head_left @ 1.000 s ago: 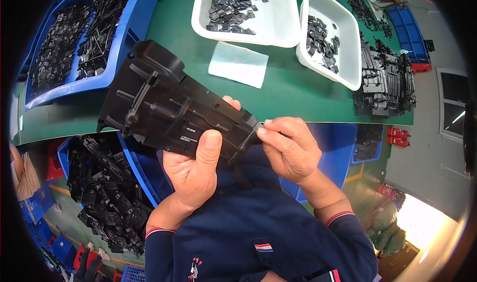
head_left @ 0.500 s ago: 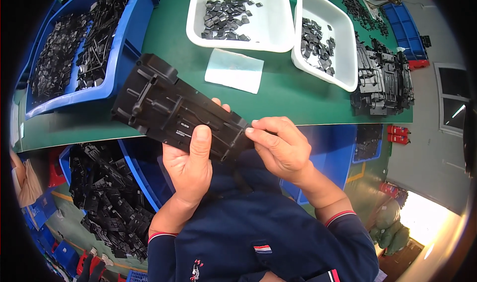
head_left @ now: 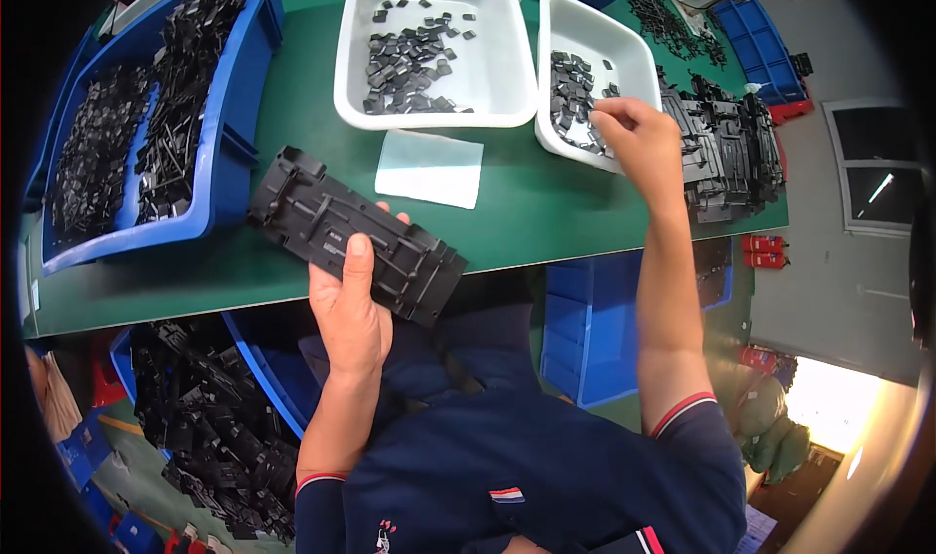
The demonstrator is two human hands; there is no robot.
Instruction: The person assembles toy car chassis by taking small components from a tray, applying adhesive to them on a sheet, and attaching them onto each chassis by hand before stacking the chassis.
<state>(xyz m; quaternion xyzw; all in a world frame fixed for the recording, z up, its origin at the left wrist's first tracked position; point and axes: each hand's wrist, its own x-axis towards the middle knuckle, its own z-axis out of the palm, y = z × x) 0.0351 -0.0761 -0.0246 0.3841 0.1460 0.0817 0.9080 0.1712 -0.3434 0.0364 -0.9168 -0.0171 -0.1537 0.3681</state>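
My left hand (head_left: 349, 310) grips a long black plastic chassis tray (head_left: 363, 242) with moulded ribs, thumb across its upper face, holding it tilted at the table's front edge. Over the near side of the smaller white tub (head_left: 609, 37), my right hand (head_left: 643, 144) has its thumb and fingers drawn together. Whether a part sits between those fingertips is too small to tell. Beneath them lie small black plastic pieces (head_left: 573, 86). The larger white tub (head_left: 439, 120) to its left holds more small black pieces (head_left: 405, 66).
A white sheet (head_left: 429, 169) lies on the green table (head_left: 526, 203). Stacked black chassis parts (head_left: 726, 149) stand at the right. A blue bin (head_left: 210, 174) of black parts is at the left. Below the table are another blue bin (head_left: 258, 369) of black parts and a blue crate (head_left: 590, 330).
My right hand has left the chassis tray's right end and reached forward and right to the smaller tub. My left hand still holds the chassis tray, now slightly lower in view.
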